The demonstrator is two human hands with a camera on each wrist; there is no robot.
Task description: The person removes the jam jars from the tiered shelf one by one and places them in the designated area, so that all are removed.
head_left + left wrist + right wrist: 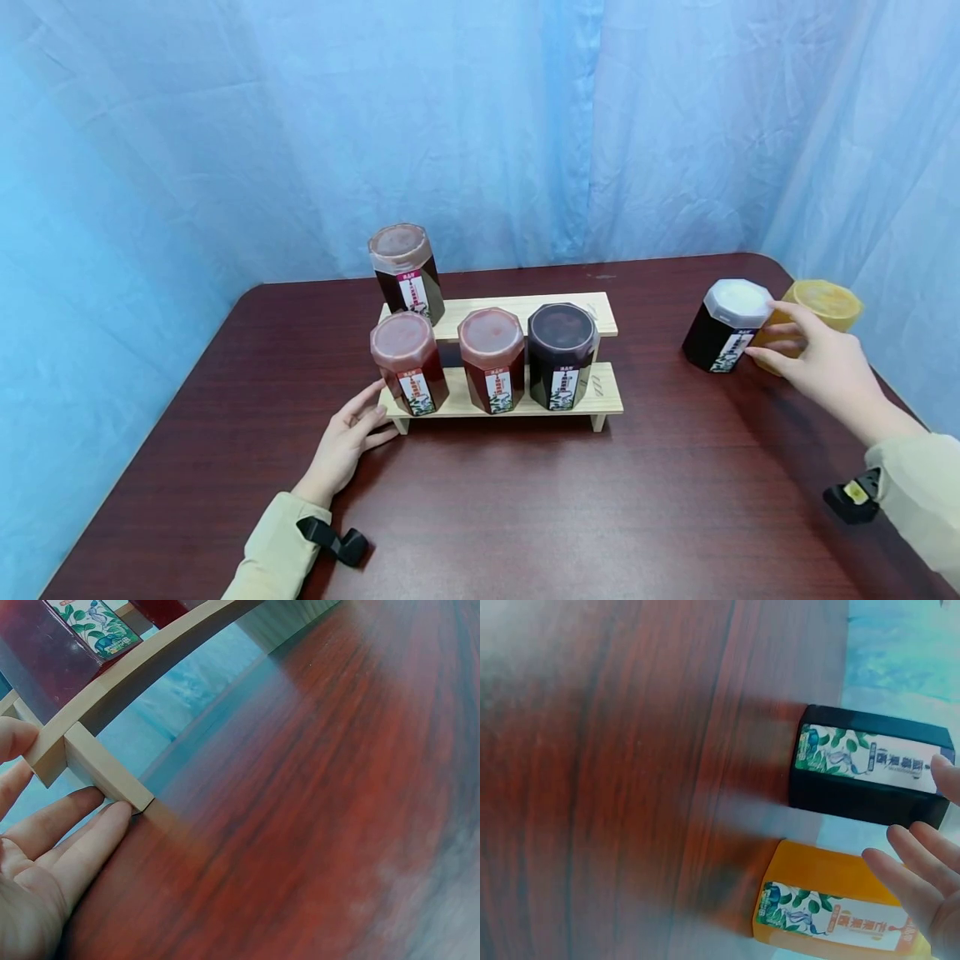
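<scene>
My right hand (825,358) is at the right side of a black eight-sided jar (723,329) with a whitish lid and printed label. Its thumb overlaps the label near the top, and the other fingers reach between this jar and a yellow jar (810,904) beside it. Both jars stand upright on the table. My left hand (345,446) touches the left end of a two-step wooden rack (611,392). In the left wrist view, extended fingers meet the rack's leg (109,769) and the board's end. A dark red jar (412,367) stands just above that hand.
The lower step also holds another red jar (492,362) and a dark purple jar (561,358). A brown jar (408,271) is on the left of the upper step. Blue curtains (487,133) hang behind the dark wooden table (525,508).
</scene>
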